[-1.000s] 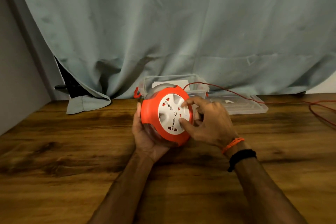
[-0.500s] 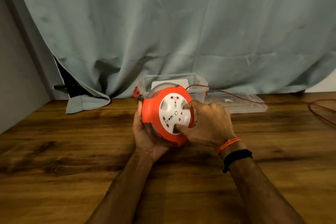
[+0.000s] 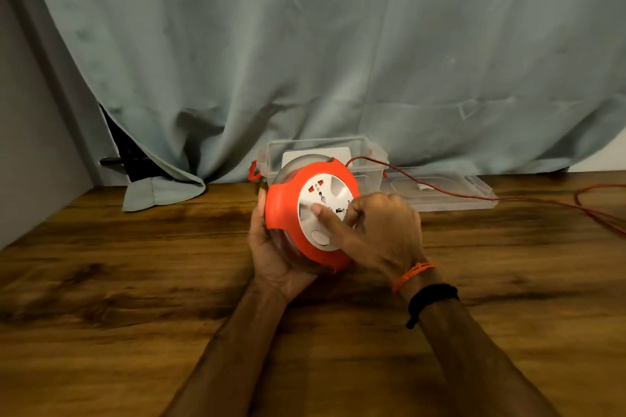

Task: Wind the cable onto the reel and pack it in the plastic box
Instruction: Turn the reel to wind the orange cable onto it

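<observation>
Fingers (image 3: 352, 213) of the right hand (image 3: 379, 234) are curled, with the thumb pressed flat on the white socket face (image 3: 321, 203) of the orange reel (image 3: 288, 210). The left hand (image 3: 271, 247) cups the reel from the far side and below, its fingers wrapped round the clear back of the housing, holding the reel tilted just above the wooden tabletop (image 3: 135, 281). A red cable (image 3: 440, 193) leaves the top of the reel and trails off to the right, across a clear lid (image 3: 467, 195) lying flat, and loops near the right edge. Directly behind the reel stands the open plastic box (image 3: 366, 159) with red latches, against a grey-green curtain (image 3: 305, 44). An orange thread (image 3: 411, 276) and a black band (image 3: 430, 298) circle the right wrist.
</observation>
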A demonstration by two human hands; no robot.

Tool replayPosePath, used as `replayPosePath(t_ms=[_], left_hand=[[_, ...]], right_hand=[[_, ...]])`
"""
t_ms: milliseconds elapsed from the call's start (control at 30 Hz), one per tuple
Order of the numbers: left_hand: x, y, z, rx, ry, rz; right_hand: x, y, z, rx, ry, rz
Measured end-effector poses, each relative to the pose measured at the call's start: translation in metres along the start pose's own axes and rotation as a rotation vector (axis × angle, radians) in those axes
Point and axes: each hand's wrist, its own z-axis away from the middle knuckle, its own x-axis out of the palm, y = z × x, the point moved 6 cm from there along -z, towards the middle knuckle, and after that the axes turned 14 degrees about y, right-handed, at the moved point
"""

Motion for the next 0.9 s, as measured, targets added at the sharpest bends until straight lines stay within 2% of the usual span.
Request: replayPosePath(t_ms=[133,300,567,767,900], left_hand=[[0.0,0.0,-0.001,0.007,-0.009,0.0],[-0.002,0.0,-0.002,0.015,-0.005,-0.015],[-0.001,0.0,-0.001,0.018,0.003,0.018],[0.001,-0.003,-0.002,0.004,0.028,0.024],[-0.002,-0.003,-0.002,0.0,0.063,0.004]], right_hand=[[-0.011,0.01,-0.012,-0.104,-0.097,-0.137],[-0.003,0.012,-0.008,-0.231,-0.251,-0.007],[0.001,0.014,-0.004,-0.25,-0.131,0.04],[0.003,0.009,0.004,-0.114,-0.007,0.151],[0.017,0.005,0.011,0.085,-0.029,0.089]])
